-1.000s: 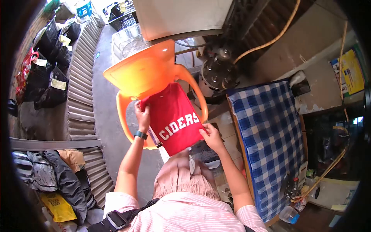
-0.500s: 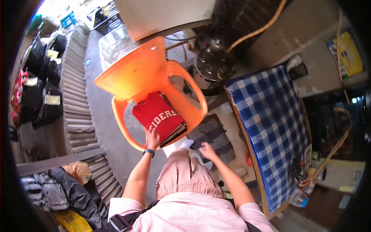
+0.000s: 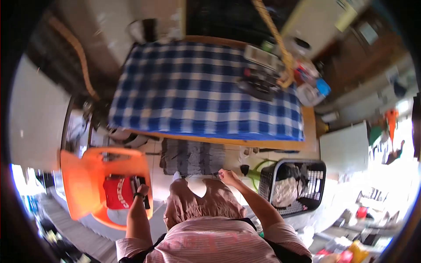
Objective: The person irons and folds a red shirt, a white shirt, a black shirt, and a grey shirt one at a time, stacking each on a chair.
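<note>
An orange plastic chair (image 3: 79,188) stands at my left, holding a folded red shirt (image 3: 117,193) with white lettering on top of darker folded cloth (image 3: 139,180). My left hand (image 3: 143,189), a dark band on its wrist, is at the near edge of this pile; its fingers are blurred. In front of my lap, away from the chair, my right hand (image 3: 229,177) has its fingers curled in, and nothing shows in them. Below it lies a dark grey striped mat (image 3: 193,155) on the tiled floor.
Ahead is a table with a blue-and-white checked cloth (image 3: 184,87); a dark object (image 3: 258,83) and a blue-lidded container (image 3: 312,93) are at its right end. A black basket (image 3: 267,184) with plastic bags stands at my right. Behind it is a white cabinet (image 3: 344,147).
My view has turned right, so the chair now sits at the left and the table straight ahead. My left hand has shifted from the red shirt's front to the pile's edge.
</note>
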The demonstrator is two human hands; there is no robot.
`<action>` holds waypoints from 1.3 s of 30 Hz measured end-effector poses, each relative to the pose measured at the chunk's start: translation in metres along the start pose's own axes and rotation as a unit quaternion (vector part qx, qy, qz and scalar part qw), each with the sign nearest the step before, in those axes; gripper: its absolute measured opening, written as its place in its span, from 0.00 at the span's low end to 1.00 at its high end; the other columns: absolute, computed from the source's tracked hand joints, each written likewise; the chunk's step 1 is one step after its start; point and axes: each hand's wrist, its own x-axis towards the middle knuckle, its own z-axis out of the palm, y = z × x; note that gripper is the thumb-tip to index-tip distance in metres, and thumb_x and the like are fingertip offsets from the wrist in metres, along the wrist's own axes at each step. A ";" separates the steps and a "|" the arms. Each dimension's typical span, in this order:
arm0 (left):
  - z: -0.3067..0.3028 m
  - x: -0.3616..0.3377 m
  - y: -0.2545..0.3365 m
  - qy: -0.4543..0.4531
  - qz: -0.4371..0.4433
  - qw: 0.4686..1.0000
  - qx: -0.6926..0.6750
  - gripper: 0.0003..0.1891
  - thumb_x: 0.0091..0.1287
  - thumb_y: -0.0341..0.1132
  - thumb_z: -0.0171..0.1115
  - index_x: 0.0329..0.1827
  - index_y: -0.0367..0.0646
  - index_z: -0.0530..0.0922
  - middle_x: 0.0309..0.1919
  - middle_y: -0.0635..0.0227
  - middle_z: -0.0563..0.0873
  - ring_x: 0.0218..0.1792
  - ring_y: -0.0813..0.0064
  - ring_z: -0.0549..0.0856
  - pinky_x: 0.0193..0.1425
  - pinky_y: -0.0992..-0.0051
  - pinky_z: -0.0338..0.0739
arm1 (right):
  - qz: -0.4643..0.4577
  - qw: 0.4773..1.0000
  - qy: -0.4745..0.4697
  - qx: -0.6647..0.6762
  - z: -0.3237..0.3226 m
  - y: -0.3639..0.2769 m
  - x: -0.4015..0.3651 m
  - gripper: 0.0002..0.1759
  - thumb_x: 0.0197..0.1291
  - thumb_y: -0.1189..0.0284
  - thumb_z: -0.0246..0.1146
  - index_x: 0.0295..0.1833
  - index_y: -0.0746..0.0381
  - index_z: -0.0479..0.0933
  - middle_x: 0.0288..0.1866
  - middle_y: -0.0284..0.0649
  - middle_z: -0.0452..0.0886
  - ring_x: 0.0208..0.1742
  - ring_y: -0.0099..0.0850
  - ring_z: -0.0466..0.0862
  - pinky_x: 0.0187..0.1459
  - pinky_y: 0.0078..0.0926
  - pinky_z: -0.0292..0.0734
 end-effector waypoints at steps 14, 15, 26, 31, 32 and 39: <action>-0.356 0.205 0.298 0.098 0.189 0.812 -0.543 0.14 0.70 0.40 0.59 0.52 0.40 0.75 0.43 0.59 0.85 0.46 0.67 0.86 0.50 0.69 0.79 | 0.470 0.743 0.471 0.065 -0.123 0.223 -0.166 0.15 0.55 0.69 0.63 0.46 0.63 0.72 0.46 0.49 0.77 0.49 0.47 0.78 0.47 0.44 0.76; -0.362 0.204 0.304 0.083 0.200 0.826 -0.521 0.14 0.70 0.38 0.59 0.52 0.38 0.75 0.43 0.56 0.85 0.47 0.64 0.85 0.51 0.67 0.79 | 0.590 0.679 0.420 0.121 -0.116 0.243 -0.173 0.21 0.54 0.65 0.65 0.50 0.64 0.71 0.51 0.50 0.75 0.53 0.48 0.77 0.52 0.43 0.75; -0.361 0.193 0.289 -0.025 0.162 0.959 -0.232 0.17 0.65 0.40 0.60 0.52 0.39 0.76 0.46 0.48 0.83 0.50 0.47 0.81 0.55 0.58 0.76 | 0.673 0.577 0.325 0.330 -0.020 0.355 -0.251 0.21 0.46 0.56 0.70 0.28 0.65 0.81 0.28 0.47 0.85 0.35 0.36 0.88 0.42 0.33 0.81; -0.387 0.215 0.315 0.010 0.236 0.937 -0.258 0.18 0.66 0.41 0.60 0.54 0.39 0.76 0.49 0.48 0.82 0.52 0.47 0.80 0.57 0.59 0.75 | 0.397 0.825 0.024 0.401 -0.148 0.315 -0.328 0.21 0.51 0.57 0.66 0.27 0.68 0.81 0.19 0.36 0.78 0.22 0.25 0.76 0.26 0.27 0.73; -0.396 0.217 0.323 0.011 0.240 0.936 -0.257 0.18 0.66 0.41 0.60 0.54 0.39 0.76 0.49 0.48 0.82 0.52 0.47 0.80 0.57 0.59 0.75 | 0.330 0.816 0.052 0.472 -0.171 0.304 -0.347 0.19 0.55 0.59 0.64 0.31 0.68 0.82 0.23 0.32 0.79 0.26 0.23 0.76 0.29 0.25 0.72; -0.497 0.195 0.422 -0.070 0.380 0.824 -0.415 0.18 0.67 0.41 0.61 0.56 0.42 0.74 0.57 0.55 0.79 0.57 0.57 0.79 0.62 0.62 0.73 | -0.231 0.693 0.184 0.657 -0.257 0.235 -0.357 0.13 0.53 0.69 0.65 0.35 0.71 0.82 0.42 0.45 0.84 0.47 0.38 0.81 0.54 0.42 0.73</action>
